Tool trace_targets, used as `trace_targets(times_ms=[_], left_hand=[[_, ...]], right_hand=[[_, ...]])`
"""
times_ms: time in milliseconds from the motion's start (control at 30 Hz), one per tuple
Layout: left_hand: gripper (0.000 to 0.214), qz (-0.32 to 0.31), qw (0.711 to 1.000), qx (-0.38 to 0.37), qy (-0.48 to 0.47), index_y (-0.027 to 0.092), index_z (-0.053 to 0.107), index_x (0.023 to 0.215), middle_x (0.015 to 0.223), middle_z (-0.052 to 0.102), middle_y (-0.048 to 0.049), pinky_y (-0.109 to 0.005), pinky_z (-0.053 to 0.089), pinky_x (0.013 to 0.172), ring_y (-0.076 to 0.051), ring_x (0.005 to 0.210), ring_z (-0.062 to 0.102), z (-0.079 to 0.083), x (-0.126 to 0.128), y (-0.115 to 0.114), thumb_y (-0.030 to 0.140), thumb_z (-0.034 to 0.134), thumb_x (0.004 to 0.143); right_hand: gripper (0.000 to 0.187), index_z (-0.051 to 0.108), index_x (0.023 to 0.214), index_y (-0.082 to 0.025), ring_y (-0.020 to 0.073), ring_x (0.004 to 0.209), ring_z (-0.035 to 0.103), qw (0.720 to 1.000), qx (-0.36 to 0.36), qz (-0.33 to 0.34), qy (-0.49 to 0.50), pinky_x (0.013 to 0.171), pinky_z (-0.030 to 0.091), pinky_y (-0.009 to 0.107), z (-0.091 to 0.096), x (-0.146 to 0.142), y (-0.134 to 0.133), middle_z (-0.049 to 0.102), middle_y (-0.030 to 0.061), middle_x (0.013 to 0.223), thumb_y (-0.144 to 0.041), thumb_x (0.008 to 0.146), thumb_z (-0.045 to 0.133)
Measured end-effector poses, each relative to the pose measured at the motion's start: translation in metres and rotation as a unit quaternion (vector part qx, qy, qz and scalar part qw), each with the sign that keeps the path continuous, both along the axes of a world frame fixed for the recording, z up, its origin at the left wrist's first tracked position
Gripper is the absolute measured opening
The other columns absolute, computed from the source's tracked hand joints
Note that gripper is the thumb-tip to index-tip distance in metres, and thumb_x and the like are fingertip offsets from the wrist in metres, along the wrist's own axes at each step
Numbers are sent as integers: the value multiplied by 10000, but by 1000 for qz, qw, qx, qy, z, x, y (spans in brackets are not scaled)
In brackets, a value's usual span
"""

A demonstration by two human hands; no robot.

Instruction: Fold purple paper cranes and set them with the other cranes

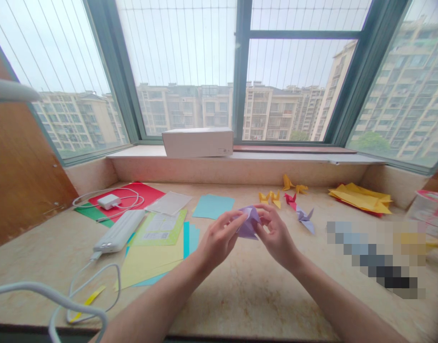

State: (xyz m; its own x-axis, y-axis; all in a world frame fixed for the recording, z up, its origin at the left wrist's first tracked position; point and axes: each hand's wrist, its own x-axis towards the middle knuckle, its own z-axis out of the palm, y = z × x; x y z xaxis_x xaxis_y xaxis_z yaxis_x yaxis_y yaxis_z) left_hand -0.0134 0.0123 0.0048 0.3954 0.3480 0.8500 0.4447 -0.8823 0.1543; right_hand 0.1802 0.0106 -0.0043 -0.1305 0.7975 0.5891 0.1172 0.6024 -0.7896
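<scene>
Below the white box (197,142) on the sill and a touch to its right, both hands meet above the stone counter (247,290). The left hand (217,243) pinches the left edge of the purple folded paper (248,221) with curled fingers, and the right hand (276,236) closes thumb and fingertips on its right side, holding it off the surface. Further right of the box lie small folded cranes (304,218) in yellow, red and purple, while down to its left sit a white power bank (119,231) and loose coloured sheets (157,247).

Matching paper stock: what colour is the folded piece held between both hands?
The folded paper is light purple, clearest in the head view.
</scene>
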Motion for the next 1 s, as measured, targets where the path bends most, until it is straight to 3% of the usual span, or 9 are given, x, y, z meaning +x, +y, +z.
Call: trace_targets(times_ms=[200,333,500,600,733,900,1000], left_hand=[[337,50,993,-71,-80,187,626,1206,1281,622,-149,-410,554,944,-251,1127,641,3,8,-3,188,666,871],[298,33,984,-145,-101,185,640,1191,1168,711,-117,-353,582,872,-228,1045,693,2,10,-6,159,608,895],[334,5,981,-163,-101,194,670,1204,1166,732,-101,-344,547,925,-223,1025,707,2,9,-11,110,568,897],[285,-24,962,-229,-145,184,694,1170,1075,762,-86,-315,563,855,-209,935,728,5,9,-13,153,578,912],[236,-54,932,-298,-199,175,733,1105,1010,778,-72,-285,565,782,-202,871,731,10,12,-15,223,647,890],[198,-23,911,-333,-243,183,789,979,909,789,-59,-275,547,720,-195,785,718,9,17,-17,314,713,852],[170,-19,890,-361,-276,179,804,925,862,789,-59,-269,529,690,-187,741,700,9,19,-16,291,729,821]], right_hand=[[151,593,1078,-246,197,797,686,998,43,-39,-22,700,547,310,-5,1,-3,705,51,930,-261,927,594],[164,613,1076,-241,208,828,686,998,46,-44,-24,728,553,321,-6,0,-3,704,59,945,-272,915,611],[172,613,1060,-236,190,788,676,1000,14,-4,2,694,549,298,-2,-1,-4,712,56,938,-334,920,634],[139,649,1023,-230,176,727,662,1000,20,1,2,618,526,266,2,1,-5,700,41,874,-328,925,630],[124,702,1009,-229,179,736,662,997,66,-18,-28,641,525,275,8,5,-7,705,34,852,-283,920,633],[71,716,933,-229,167,698,644,991,99,-69,-60,652,506,279,7,2,-9,710,17,806,-275,889,685],[45,689,913,-218,172,689,651,991,76,-90,-58,637,506,280,2,0,-9,702,18,786,-253,891,670]])
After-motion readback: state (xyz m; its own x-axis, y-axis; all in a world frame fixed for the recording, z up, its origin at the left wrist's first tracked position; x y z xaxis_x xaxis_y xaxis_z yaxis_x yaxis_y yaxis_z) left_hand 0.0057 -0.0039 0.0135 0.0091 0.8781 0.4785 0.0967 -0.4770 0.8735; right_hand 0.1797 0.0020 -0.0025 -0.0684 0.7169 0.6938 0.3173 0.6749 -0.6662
